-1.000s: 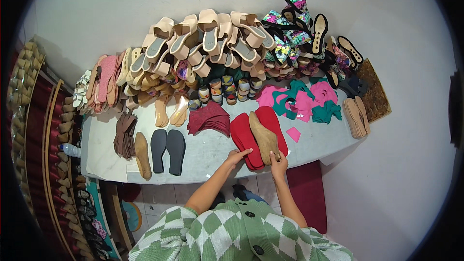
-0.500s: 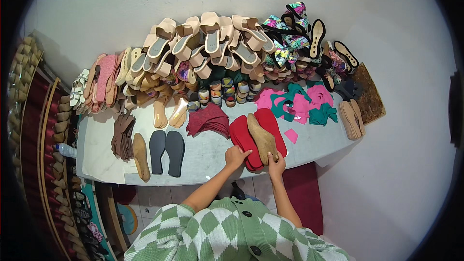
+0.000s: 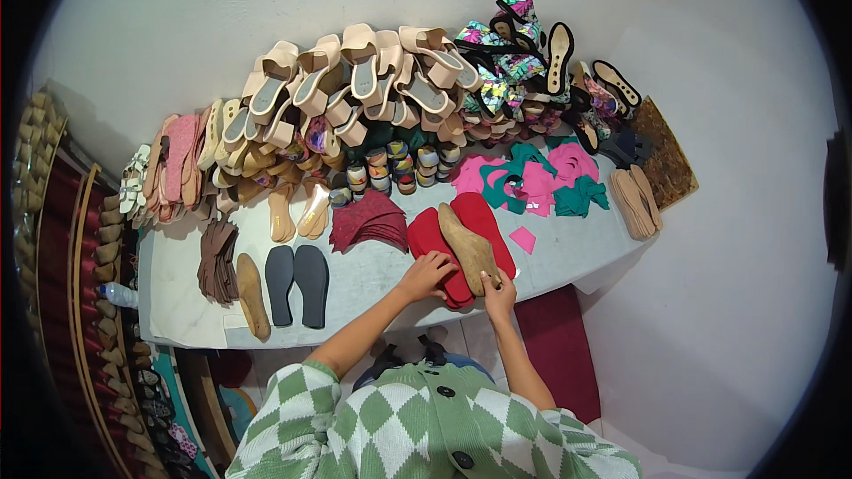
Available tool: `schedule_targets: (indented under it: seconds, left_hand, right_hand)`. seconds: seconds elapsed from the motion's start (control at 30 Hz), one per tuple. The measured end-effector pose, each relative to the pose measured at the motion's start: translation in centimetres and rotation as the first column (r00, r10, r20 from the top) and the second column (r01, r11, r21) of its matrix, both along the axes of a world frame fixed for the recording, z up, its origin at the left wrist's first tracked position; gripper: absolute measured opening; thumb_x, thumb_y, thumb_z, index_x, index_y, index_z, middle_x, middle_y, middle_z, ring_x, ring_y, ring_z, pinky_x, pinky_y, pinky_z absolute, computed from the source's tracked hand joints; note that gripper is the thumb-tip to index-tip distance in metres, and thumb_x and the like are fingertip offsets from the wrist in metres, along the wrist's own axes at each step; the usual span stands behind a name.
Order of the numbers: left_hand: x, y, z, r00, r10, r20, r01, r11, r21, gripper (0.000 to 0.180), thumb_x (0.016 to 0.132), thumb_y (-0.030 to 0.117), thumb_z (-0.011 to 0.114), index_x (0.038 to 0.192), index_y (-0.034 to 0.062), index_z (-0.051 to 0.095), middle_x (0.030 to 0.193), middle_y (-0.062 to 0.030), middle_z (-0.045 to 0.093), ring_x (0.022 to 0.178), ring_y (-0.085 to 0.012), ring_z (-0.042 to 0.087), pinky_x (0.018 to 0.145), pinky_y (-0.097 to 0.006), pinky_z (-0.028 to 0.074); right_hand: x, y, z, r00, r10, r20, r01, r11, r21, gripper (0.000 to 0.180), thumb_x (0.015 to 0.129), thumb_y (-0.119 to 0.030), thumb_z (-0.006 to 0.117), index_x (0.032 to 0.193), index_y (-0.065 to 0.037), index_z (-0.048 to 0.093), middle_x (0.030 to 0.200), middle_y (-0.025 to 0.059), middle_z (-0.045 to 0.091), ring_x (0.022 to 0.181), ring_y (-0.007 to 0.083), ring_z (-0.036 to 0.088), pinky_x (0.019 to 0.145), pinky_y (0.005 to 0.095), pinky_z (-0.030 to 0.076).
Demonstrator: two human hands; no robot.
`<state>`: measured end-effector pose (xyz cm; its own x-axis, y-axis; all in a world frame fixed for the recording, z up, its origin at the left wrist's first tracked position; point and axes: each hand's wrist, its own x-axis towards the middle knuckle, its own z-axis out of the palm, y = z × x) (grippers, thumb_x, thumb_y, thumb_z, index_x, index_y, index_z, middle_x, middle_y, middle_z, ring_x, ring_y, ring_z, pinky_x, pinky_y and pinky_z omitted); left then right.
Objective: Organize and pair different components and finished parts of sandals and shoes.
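Note:
Two stacks of red sole-shaped pieces lie side by side near the front edge of the table, a left red stack (image 3: pixel 426 237) and a right red stack (image 3: pixel 486 222). On top of them, slanting, rests a worn wooden shoe last (image 3: pixel 465 244). My right hand (image 3: pixel 499 294) pinches the last at its near end. My left hand (image 3: pixel 426 276) lies over the near part of the left stack with its fingers apart, touching the red pieces. Left of the stacks are a fan of dark red patterned pieces (image 3: pixel 368 223) and a pair of dark grey soles (image 3: pixel 311 286).
A second wooden last (image 3: pixel 252 295) and brown strips (image 3: pixel 217 259) lie at the left. Heeled beige sandals (image 3: pixel 362 71) are piled along the wall. Pink and teal scraps (image 3: pixel 537 186) and tan soles (image 3: pixel 634 204) sit at the right. Shelves of lasts (image 3: pixel 111 302) stand far left.
My left hand has moved from the near edge of the left red stack farther onto it, its fingers spreading. My right hand keeps its hold on the last. The whole view has shifted slightly.

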<state>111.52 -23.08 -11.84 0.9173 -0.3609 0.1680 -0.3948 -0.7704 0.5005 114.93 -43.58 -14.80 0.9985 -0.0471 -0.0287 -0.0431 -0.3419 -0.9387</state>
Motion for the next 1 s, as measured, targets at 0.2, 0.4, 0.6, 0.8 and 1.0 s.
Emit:
schedule_targets:
  seconds: [0.2, 0.4, 0.6, 0.8, 1.0]
  left_hand:
    - [3.3, -0.2, 0.8, 0.975, -0.219, 0.022, 0.207, 0.947, 0.244, 0.074, 0.053, 0.021, 0.079, 0.12, 0.0151, 0.047, 0.116, -0.0031, 0.048, 0.118, -0.0253, 0.04, 0.093, -0.038, 0.037]
    - [4.4, -0.7, -0.3, 0.931, -0.325, -0.163, 0.361, 0.882, 0.302, 0.068, 0.054, 0.017, 0.077, 0.114, 0.012, 0.047, 0.113, -0.0033, 0.049, 0.116, -0.0242, 0.041, 0.095, -0.045, 0.038]
    - [3.3, -0.2, -0.7, 0.947, -0.319, -0.033, 0.316, 0.913, 0.259, 0.054, 0.06, 0.013, 0.071, 0.109, 0.0105, 0.046, 0.105, -0.005, 0.049, 0.106, -0.0237, 0.047, 0.093, -0.049, 0.04]
    - [3.1, -0.3, -0.5, 0.955, -0.295, -0.032, 0.291, 0.913, 0.286, 0.044, 0.067, 0.01, 0.064, 0.107, 0.0116, 0.046, 0.102, -0.0033, 0.052, 0.105, -0.0221, 0.048, 0.097, -0.05, 0.034]
    - [1.5, 1.2, 0.3, 0.951, -0.293, 0.093, 0.27, 0.941, 0.203, 0.034, 0.073, 0.008, 0.057, 0.106, 0.0144, 0.05, 0.105, -0.0011, 0.053, 0.109, -0.0199, 0.046, 0.101, -0.051, 0.028]
  right_hand:
    - [1.0, -0.3, 3.6, 0.996, -0.042, 0.083, 0.049, 0.995, -0.083, 0.035, 0.079, -0.023, 0.068, 0.103, 0.002, 0.061, 0.087, 0.0105, 0.066, 0.08, 0.0153, 0.06, 0.073, 0.0287, 0.046]
    - [3.3, -0.8, 7.4, 0.981, -0.051, 0.185, 0.074, 0.99, -0.122, 0.038, 0.078, -0.028, 0.068, 0.102, 0.001, 0.062, 0.085, 0.015, 0.066, 0.079, 0.0202, 0.063, 0.072, 0.0312, 0.047]
    - [3.6, -1.1, 5.5, 0.96, -0.037, 0.278, 0.144, 0.914, -0.379, 0.037, 0.076, -0.029, 0.067, 0.103, -0.004, 0.062, 0.084, 0.0209, 0.064, 0.079, 0.0356, 0.062, 0.071, 0.0385, 0.047]
    - [3.2, -1.8, 3.0, 0.959, -0.036, 0.281, 0.141, 0.92, -0.365, 0.036, 0.075, -0.029, 0.067, 0.106, -0.011, 0.062, 0.078, 0.0187, 0.062, 0.074, 0.0358, 0.06, 0.066, 0.0431, 0.045]
    - [2.6, -1.9, 3.3, 0.961, -0.043, 0.274, 0.135, 0.935, -0.329, 0.036, 0.074, -0.027, 0.068, 0.106, -0.01, 0.062, 0.079, 0.0188, 0.063, 0.074, 0.0352, 0.06, 0.067, 0.0421, 0.045]
